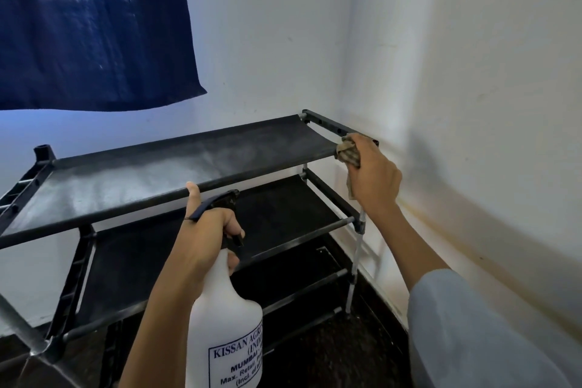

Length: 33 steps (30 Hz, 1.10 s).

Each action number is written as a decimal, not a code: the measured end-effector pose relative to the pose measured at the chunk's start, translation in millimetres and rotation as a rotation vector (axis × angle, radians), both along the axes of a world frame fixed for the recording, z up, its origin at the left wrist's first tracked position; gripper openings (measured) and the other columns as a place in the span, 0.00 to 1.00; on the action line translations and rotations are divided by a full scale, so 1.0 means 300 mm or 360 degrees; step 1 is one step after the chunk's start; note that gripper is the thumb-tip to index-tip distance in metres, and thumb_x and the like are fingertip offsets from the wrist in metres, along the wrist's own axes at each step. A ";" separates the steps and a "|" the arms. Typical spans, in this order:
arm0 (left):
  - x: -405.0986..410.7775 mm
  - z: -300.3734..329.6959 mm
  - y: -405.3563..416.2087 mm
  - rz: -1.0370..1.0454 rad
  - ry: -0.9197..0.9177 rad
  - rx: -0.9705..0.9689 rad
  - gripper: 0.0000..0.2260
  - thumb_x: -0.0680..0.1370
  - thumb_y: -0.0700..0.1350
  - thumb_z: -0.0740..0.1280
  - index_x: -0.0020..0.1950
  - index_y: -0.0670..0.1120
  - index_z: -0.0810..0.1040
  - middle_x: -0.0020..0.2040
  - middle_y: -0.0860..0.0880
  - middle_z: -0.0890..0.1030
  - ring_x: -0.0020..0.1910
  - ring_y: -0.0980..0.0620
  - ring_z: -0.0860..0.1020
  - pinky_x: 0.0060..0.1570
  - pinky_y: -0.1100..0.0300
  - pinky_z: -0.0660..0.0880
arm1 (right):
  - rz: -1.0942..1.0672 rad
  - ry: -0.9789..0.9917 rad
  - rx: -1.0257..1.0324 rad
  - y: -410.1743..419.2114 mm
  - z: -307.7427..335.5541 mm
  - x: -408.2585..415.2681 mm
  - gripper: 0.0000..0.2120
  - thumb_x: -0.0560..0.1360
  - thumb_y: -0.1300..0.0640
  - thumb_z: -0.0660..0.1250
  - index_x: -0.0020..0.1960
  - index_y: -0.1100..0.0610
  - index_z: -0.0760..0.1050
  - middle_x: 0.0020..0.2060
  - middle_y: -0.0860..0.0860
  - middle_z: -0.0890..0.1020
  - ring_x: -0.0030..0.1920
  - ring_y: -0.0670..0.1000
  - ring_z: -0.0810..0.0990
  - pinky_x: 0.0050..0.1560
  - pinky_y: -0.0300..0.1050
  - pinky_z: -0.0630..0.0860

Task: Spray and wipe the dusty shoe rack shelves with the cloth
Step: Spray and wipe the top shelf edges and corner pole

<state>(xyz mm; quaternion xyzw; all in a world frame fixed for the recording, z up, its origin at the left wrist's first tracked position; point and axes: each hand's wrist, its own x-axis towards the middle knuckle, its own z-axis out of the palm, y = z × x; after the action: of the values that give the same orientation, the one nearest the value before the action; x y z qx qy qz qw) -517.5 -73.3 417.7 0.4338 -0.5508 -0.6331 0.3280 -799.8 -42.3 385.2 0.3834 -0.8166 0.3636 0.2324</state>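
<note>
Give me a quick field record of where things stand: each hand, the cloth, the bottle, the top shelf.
left hand: grips the spray bottle's neck, fingers at the trigger
spray bottle: white, upright, in front of the rack, nozzle toward the shelves
right hand: holds the cloth at the top shelf's right end
cloth: bunched, brownish, against the rack's right front corner
top shelf: black, pale dusty or misted patch across the middle

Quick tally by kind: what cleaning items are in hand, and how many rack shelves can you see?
Spray bottle, gripped by left hand: 1
Cloth, gripped by right hand: 1
Black fabric shelves, top shelf, middle shelf: 2 clearly visible; lower ones unclear
Total: 4
</note>
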 end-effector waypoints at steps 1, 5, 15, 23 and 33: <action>0.001 -0.001 0.003 0.0003 -0.0008 -0.0005 0.45 0.70 0.32 0.59 0.76 0.70 0.48 0.58 0.34 0.77 0.18 0.50 0.70 0.22 0.59 0.70 | 0.0020 -0.0024 0.0002 -0.001 0.002 0.018 0.19 0.77 0.54 0.64 0.67 0.45 0.69 0.59 0.47 0.79 0.48 0.55 0.81 0.48 0.48 0.75; 0.001 -0.003 0.016 0.0036 -0.0026 -0.0028 0.46 0.70 0.32 0.59 0.76 0.70 0.46 0.54 0.34 0.78 0.18 0.50 0.70 0.24 0.58 0.70 | 0.0131 -0.0122 0.0014 -0.002 0.013 0.094 0.18 0.78 0.52 0.64 0.66 0.44 0.68 0.58 0.46 0.78 0.48 0.53 0.80 0.52 0.48 0.74; 0.031 -0.019 0.005 0.0092 0.0087 -0.0020 0.40 0.70 0.33 0.57 0.78 0.60 0.57 0.24 0.43 0.75 0.17 0.50 0.69 0.20 0.60 0.69 | 0.1094 0.0046 0.0037 -0.125 0.002 0.574 0.19 0.73 0.61 0.64 0.63 0.50 0.73 0.62 0.45 0.77 0.47 0.52 0.82 0.46 0.49 0.78; 0.016 -0.011 0.016 0.0031 0.0087 0.0004 0.42 0.70 0.33 0.56 0.76 0.68 0.54 0.38 0.39 0.79 0.18 0.51 0.68 0.24 0.60 0.69 | 0.1011 0.0236 0.0257 -0.093 0.083 0.399 0.19 0.73 0.44 0.66 0.63 0.46 0.73 0.55 0.44 0.80 0.48 0.49 0.82 0.45 0.41 0.75; 0.007 0.001 0.023 0.0047 0.0074 0.0016 0.41 0.72 0.31 0.57 0.75 0.69 0.56 0.47 0.35 0.78 0.25 0.49 0.68 0.21 0.61 0.70 | 0.0415 0.0219 0.0507 0.037 0.114 -0.033 0.15 0.78 0.41 0.60 0.64 0.39 0.68 0.50 0.44 0.81 0.48 0.50 0.80 0.45 0.42 0.70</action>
<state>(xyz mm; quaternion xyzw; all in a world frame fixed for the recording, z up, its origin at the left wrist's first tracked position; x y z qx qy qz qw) -515.5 -66.5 417.9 0.4285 -0.5334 -0.6410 0.3478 -809.6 -31.2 419.3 0.5416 -0.7895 0.2299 0.1749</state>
